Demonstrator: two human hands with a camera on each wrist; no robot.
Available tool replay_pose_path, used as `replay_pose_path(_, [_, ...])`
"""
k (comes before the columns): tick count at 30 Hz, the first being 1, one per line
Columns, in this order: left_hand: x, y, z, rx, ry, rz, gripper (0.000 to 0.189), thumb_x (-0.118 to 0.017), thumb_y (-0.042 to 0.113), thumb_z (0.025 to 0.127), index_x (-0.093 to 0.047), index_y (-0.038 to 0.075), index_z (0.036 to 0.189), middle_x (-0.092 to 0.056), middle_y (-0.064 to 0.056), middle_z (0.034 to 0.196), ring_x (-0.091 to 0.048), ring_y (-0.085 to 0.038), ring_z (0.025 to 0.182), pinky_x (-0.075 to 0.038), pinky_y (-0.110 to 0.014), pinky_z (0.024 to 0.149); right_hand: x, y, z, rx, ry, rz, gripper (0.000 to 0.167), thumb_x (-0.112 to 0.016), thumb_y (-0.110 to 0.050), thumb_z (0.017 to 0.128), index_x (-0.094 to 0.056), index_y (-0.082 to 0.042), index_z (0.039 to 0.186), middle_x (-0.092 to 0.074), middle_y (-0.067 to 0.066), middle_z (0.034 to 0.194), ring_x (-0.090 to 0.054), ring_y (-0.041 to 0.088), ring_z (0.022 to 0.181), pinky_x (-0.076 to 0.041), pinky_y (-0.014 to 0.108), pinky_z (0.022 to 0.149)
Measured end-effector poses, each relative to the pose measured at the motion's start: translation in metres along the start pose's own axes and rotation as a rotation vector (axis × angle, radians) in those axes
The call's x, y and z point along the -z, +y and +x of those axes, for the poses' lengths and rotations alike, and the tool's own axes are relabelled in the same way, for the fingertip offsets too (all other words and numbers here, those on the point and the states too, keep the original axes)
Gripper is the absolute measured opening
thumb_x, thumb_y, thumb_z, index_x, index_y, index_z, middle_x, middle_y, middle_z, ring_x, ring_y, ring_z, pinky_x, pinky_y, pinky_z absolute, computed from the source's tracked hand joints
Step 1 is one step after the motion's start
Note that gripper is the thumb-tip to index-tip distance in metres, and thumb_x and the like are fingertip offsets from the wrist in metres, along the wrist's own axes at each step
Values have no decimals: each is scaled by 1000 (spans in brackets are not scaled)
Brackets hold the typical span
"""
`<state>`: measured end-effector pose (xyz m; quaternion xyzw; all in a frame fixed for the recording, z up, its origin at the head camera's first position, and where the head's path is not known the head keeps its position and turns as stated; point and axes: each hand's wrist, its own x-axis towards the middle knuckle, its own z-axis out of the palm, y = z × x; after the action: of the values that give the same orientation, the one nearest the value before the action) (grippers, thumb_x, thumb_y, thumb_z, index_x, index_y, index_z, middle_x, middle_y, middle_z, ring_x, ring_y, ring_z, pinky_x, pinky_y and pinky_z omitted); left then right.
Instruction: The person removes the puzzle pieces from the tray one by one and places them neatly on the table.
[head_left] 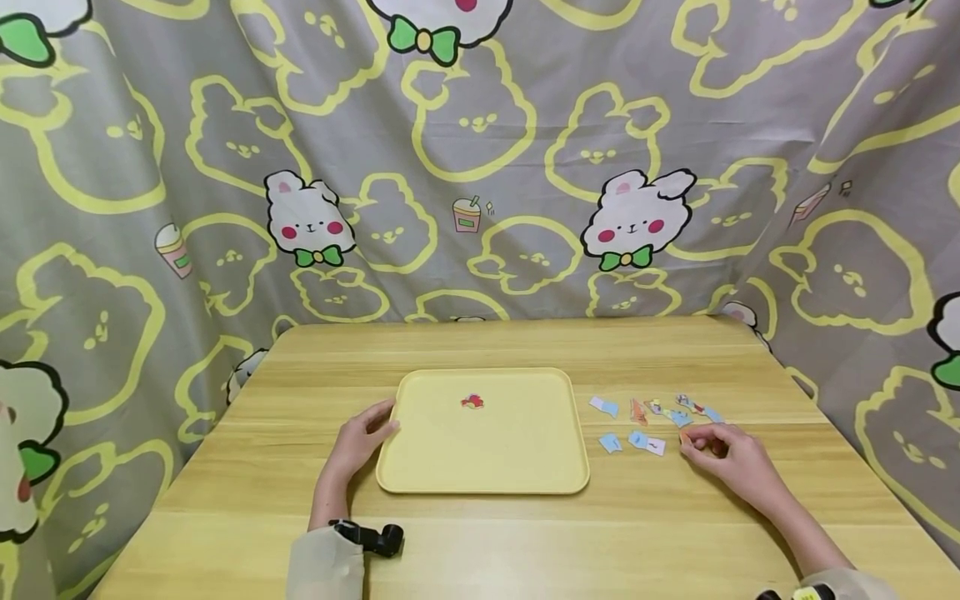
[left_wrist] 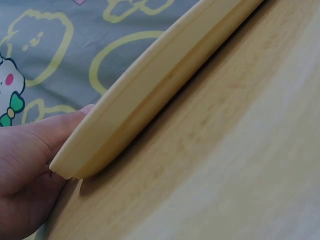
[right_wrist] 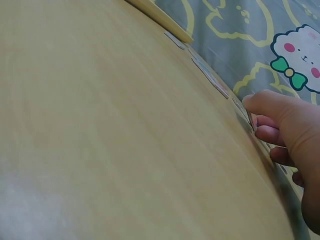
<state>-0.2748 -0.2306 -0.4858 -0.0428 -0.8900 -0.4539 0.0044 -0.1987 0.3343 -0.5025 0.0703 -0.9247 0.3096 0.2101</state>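
A yellow tray (head_left: 517,433) lies on the table with one small red puzzle piece (head_left: 472,402) near its far side. My left hand (head_left: 363,435) grips the tray's left edge; in the left wrist view the thumb (left_wrist: 60,127) goes over the rim and the fingers stay below it. To the right of the tray, my right hand (head_left: 723,454) pinches a small orange puzzle piece (head_left: 685,440) between thumb and fingertips. In the right wrist view, that piece shows only as a thin edge by the thumb (right_wrist: 265,104).
Several loose puzzle pieces lie between the tray and my right hand, among them a blue piece (head_left: 610,442), a blue-and-pink piece (head_left: 603,407) and an orange piece (head_left: 638,411). A patterned grey curtain (head_left: 480,250) hangs behind the wooden table (head_left: 480,542) and at its sides.
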Motion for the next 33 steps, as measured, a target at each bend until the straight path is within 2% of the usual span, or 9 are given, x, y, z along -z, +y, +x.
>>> replay_pose_path(7, [0,2,4,-23,12,8,52,-64,21,95,-50,7,143,-53,-18,144,-49,-36,135,-40,-49,114,2,1,4,39,12,-28,14,-80,-18,81,-75,-17,94,-65,-8,80,-45,-4,71,-36,10,61])
replay_pose_path(14, [0,4,7,-16,4,-4,52,-64,21,96,-50,10,144,-51,-16,147,-47,-34,138,-38,-48,116,2,2,6,58,13,-32,13,-79,-17,81,-75,-16,94,-62,-10,78,-44,-4,70,-36,11,60])
replay_pose_path(21, [1,-3,-4,2,-7,29,53,-63,25,96,-48,9,145,-50,-17,147,-45,-36,138,-37,-50,116,-4,1,-2,73,1,-14,14,-80,-17,80,-75,-16,93,-61,-14,77,-45,-4,69,-36,11,60])
replay_pose_path(30, [0,-4,-6,-4,4,35,52,-63,25,97,-49,9,145,-52,-16,146,-47,-34,138,-38,-48,116,-3,-1,-4,3,-15,37,17,-79,-22,82,-74,-16,97,-64,-11,82,-49,-4,73,-40,11,62])
replay_pose_path(33, [-1,-2,-4,-5,11,26,52,-63,25,96,-49,10,144,-52,-16,145,-47,-35,137,-38,-49,116,-2,-3,-1,21,17,22,19,-80,-20,81,-74,-14,98,-64,-10,81,-47,-3,71,-39,13,60])
